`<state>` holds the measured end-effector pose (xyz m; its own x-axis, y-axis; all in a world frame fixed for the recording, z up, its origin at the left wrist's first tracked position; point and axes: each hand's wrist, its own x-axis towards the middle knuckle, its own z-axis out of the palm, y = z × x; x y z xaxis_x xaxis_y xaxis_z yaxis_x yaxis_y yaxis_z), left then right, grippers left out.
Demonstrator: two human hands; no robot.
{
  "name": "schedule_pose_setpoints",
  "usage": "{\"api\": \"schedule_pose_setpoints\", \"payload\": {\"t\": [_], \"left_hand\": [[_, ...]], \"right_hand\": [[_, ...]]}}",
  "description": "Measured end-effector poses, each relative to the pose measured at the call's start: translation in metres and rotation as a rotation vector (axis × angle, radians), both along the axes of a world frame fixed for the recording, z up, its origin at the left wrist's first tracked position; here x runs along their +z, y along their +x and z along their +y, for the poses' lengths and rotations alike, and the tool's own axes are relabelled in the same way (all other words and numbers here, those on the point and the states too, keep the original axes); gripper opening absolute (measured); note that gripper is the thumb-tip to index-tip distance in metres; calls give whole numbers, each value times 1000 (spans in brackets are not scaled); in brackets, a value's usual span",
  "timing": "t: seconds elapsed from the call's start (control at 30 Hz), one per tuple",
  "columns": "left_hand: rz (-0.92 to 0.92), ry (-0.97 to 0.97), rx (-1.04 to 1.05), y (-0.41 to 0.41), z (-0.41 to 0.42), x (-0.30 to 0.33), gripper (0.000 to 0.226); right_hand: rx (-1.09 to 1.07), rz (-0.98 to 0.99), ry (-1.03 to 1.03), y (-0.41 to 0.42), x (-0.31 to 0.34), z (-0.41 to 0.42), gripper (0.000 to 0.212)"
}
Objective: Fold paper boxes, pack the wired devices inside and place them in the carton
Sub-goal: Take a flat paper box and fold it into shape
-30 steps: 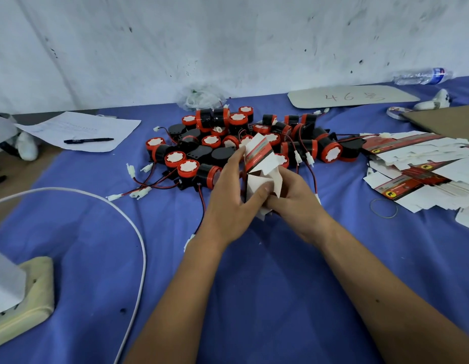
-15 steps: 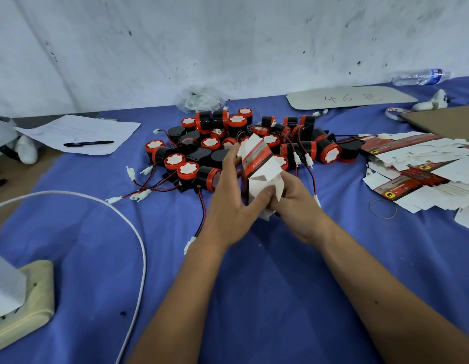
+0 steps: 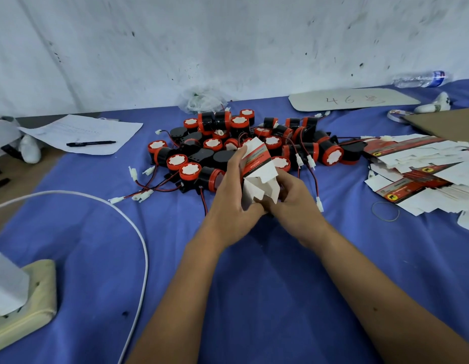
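Now the paper box (image 3: 258, 174) sits more squared than a second ago, left hand (image 3: 232, 206) fingers and right hand (image 3: 294, 203) fingers clamped on its flaps; bottom nearly closed, devices (image 3: 228, 148) at twelve o'clock waiting.

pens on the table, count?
1: a black pen lying on the white paper sheet at the far left of the blue table. More could be hidden under the papers.

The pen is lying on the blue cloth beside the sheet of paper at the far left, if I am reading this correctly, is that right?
Not quite. The head view shows the pen lying on the sheet of paper itself, not on the blue cloth beside it. The sheet is at the far left, as you say.
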<state>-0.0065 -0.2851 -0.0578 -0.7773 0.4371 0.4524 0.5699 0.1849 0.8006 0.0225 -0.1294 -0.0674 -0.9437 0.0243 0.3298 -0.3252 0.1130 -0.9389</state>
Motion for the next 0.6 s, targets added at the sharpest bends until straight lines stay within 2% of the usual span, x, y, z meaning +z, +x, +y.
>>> {"api": "schedule_pose_setpoints", "payload": {"t": [0.1, 0.17, 0.27, 0.4, 0.5, 0.6], "left_hand": [[70, 41, 10, 0, 1, 5, 89], [99, 68, 39, 1, 2, 6, 86], [78, 151, 105, 0, 1, 6, 78], [15, 187, 109, -5, -4, 5, 67], [-2, 135, 118, -5, -3, 1, 67], [-32, 157, 173, -4, -2, -2, 66]], "right_hand": [[-91, 18, 83, -2, 0, 4, 56], [-78, -10, 49, -3, 1, 4, 63], [64, -68, -112, -2, 6, 6, 72], [263, -160, -322, 1, 10, 15, 59], [369, -168, -346, 3, 10, 15, 53], [408, -180, -372, 4, 12, 10, 61]]}}
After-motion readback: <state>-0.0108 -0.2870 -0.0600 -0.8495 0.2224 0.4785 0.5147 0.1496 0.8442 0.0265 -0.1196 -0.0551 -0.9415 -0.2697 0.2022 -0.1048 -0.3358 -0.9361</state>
